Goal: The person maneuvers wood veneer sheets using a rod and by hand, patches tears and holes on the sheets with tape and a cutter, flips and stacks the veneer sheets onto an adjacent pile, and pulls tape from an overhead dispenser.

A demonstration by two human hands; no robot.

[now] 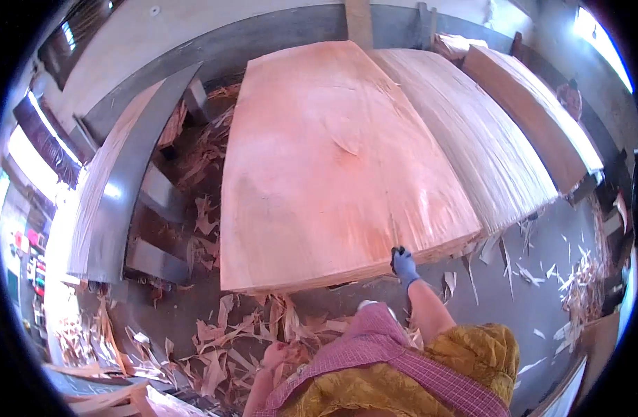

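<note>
A tall stack of thin pinkish wood veneer sheets (319, 174) fills the middle of the view, with a small torn flake and a long split on its top sheet. My right hand (404, 266) wears a blue-grey glove with dark fingertips. Its fingers are curled at the front edge of the top sheet, where the split ends, and appear closed on it. Lower down, my left hand (280, 356) is bare and held near my body, above scraps of veneer. Its fingers are too blurred to make out, and so is anything in them.
A paler veneer stack (471, 132) adjoins on the right, with a brown-sided stack (527, 111) beyond it. At left stands a long grey-sided bench (131, 187). Torn veneer strips (221, 340) litter the floor. Another person (570, 99) is at far right.
</note>
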